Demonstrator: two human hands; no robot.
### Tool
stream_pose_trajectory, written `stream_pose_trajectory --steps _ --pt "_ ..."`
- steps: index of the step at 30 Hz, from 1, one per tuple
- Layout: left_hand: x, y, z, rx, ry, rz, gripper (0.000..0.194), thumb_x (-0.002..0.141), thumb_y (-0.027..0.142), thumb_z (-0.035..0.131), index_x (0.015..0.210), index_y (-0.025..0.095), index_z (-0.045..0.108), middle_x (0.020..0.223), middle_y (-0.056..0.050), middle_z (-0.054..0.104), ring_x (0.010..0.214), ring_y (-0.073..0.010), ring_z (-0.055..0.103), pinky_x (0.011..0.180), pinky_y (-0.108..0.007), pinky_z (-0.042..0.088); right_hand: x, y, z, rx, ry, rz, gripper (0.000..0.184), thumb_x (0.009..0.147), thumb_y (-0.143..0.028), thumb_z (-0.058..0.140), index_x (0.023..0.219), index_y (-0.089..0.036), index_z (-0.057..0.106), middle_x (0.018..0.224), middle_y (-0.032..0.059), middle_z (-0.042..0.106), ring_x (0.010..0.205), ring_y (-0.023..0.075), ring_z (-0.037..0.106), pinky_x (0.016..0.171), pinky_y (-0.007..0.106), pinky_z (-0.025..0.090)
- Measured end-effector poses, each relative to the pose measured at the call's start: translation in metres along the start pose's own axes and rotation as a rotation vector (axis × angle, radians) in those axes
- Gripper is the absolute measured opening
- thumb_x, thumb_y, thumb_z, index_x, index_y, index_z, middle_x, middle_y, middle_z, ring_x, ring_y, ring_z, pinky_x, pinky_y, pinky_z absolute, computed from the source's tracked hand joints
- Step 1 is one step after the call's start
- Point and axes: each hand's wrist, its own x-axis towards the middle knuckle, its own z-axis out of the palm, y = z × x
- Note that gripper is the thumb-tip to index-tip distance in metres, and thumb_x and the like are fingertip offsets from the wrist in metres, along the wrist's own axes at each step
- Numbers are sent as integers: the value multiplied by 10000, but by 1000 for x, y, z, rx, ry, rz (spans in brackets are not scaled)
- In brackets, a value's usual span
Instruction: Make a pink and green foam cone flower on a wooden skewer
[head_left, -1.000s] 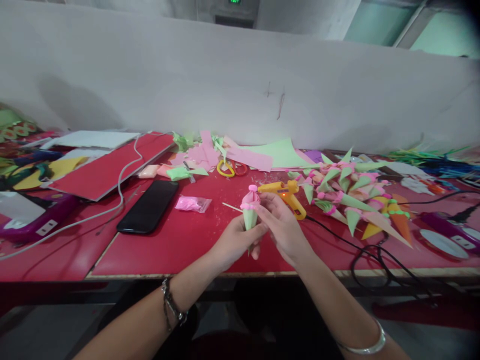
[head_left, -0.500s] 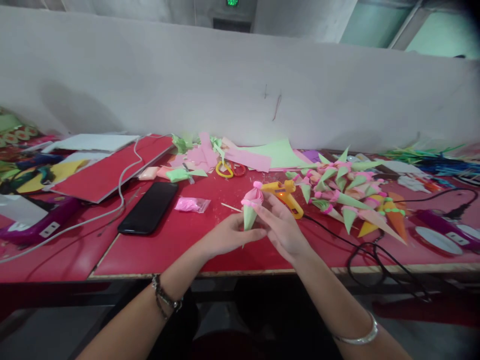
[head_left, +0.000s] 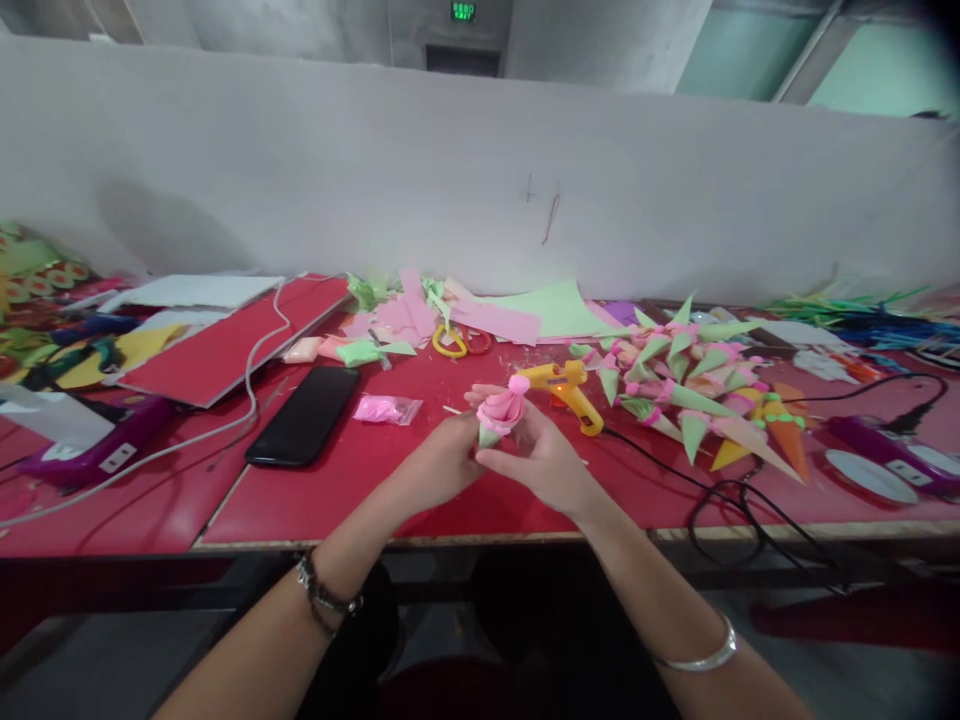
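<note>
A paper ice cream cone with a pink swirled top, a pink ball at its tip and a light green cone is held above the red table. My left hand is closed around its lower part, hiding most of the green cone. My right hand wraps the other side, thumb in front and fingers behind. Just beyond my right hand lies a yellow glue gun with a small orange light. To the right is a pile of similar paper cones in pink and green.
Left of my hands lie a black phone and a pink clay packet. Scissors and paper scraps sit near the partition. A white cable crosses the left side; a black cord hangs over the front edge. Purple power strips stand at the sides.
The paper ice cream cone has tilted so its swirled top faces me more. Both hands have shifted their grip, the left now covering more of the green cone.
</note>
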Motion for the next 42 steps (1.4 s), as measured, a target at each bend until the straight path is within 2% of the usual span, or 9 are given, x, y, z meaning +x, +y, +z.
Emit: stream_pose_trajectory --steps 7,11,14,17,19,23,25,33,42 --pt "2 9 5 111 124 -124 80 722 189 502 704 145 567 618 21 513 557 -96 435 512 -196 317 4 4 1 94 127 45 302 685 -252 633 984 -229 600 1029 31 642 1012 173 560 894 340 438" --pt "2 17 -4 -109 -95 -202 166 753 295 511 789 155 592 619 37 495 515 -68 395 485 -179 313 2 1 -3 292 61 44 245 708 -278 612 951 -244 623 993 17 650 939 165 589 809 308 482" --pt "1 20 -11 -219 -267 -248 210 749 324 531 837 144 592 652 27 513 533 -67 442 511 -185 378 1 0 -4 410 -13 80 300 703 -317 601 993 -242 611 995 34 641 822 171 616 552 237 513" --pt "0 16 -11 -218 -313 -247 229 751 335 534 787 117 596 680 -4 555 542 -77 486 514 -202 418 0 1 -4 423 -73 116 381 711 -332 579 1087 -268 562 1071 37 603 716 157 619 375 192 443" --pt "-1 12 -8 -166 -245 -231 219 767 310 515 798 111 601 702 -18 587 514 -72 495 500 -202 414 2 4 -3 386 -63 108 387 705 -308 593 1089 -277 560 1089 26 591 708 144 612 398 196 457" --pt "-1 5 -3 133 54 -133 139 754 186 502 741 105 614 592 7 574 495 -76 487 495 -191 363 5 9 -2 199 -11 88 318 683 -264 631 999 -244 614 992 15 636 850 165 598 645 265 521" --pt "-1 3 -2 282 112 -79 120 735 151 516 695 102 618 566 11 562 516 -83 480 501 -187 339 6 9 -3 100 -28 68 276 706 -266 610 981 -235 626 972 16 648 928 182 581 746 304 505" --pt "-2 3 -6 475 75 -45 116 735 115 532 712 92 643 598 -18 605 524 -94 503 508 -189 310 3 6 -10 -58 -77 -6 276 720 -217 597 995 -230 620 985 10 647 940 162 581 839 310 454" --pt "-7 -10 -6 461 13 -36 121 707 52 514 721 107 621 700 -54 632 640 -141 567 598 -222 401 5 18 -5 -431 49 -122 219 688 -266 636 884 -168 623 917 60 649 863 195 594 815 347 445"
